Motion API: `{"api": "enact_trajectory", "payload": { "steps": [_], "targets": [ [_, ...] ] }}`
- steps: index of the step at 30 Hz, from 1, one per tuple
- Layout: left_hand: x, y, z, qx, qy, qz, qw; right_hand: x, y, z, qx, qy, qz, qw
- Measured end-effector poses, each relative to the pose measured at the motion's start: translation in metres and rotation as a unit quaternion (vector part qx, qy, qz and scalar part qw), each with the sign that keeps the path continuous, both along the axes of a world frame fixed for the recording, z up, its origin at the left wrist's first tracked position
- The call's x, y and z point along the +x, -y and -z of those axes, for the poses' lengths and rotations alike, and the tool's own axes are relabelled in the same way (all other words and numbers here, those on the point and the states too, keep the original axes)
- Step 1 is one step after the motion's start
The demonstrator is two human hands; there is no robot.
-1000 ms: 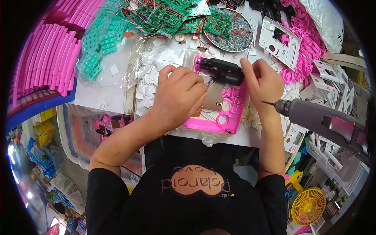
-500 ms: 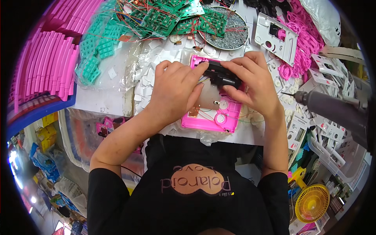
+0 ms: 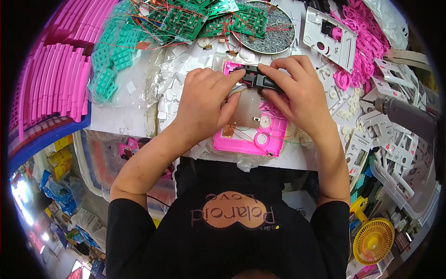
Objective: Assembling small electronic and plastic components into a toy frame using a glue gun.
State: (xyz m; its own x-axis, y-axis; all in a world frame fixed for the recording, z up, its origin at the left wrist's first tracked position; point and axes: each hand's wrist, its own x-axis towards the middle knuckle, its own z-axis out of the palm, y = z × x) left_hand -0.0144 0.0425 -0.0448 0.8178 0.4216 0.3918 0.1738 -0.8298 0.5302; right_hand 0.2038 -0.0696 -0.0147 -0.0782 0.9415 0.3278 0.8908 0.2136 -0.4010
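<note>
A pink plastic housing (image 3: pixel 274 148) lies on the table in front of me. It holds a grey metal plate (image 3: pixel 247 109), thin wires and a small round ring. Across its far end sits a black plastic part (image 3: pixel 255 80), like a small mechanism. My right hand (image 3: pixel 302 93) pinches that part's right end between thumb and fingers. At the left end my left hand (image 3: pixel 202 100) presses its index finger, while the thumb bends beside thin wires near the plate. The underside of the black part is hidden.
Green circuit boards (image 3: pixel 186 21) with wires lie at the back, beside a round tray of screws (image 3: pixel 274 39). Pink panels (image 3: pixel 55 83) stand stacked left, near teal keypads (image 3: pixel 104 83). A power screwdriver (image 3: pixel 404 111) juts in from the right, above white panels (image 3: pixel 390 135).
The black part has turned flatter and lies lower across the far end of the housing. Both hands keep hold of it, with the right hand shifted slightly.
</note>
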Motion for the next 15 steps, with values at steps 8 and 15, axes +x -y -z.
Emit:
{"api": "enact_trajectory", "payload": {
  "steps": [8, 15],
  "targets": [
    [-0.003, 0.006, -0.001, -0.09, 0.05, -0.045, 0.994, -0.006, -0.005, -0.011, 0.12, 0.0, 0.028, 0.992],
    [0.002, -0.001, 0.004, -0.16, 0.036, -0.028, 0.986, -0.016, -0.003, -0.005, 0.126, -0.022, 0.006, 0.992]
  ]
}}
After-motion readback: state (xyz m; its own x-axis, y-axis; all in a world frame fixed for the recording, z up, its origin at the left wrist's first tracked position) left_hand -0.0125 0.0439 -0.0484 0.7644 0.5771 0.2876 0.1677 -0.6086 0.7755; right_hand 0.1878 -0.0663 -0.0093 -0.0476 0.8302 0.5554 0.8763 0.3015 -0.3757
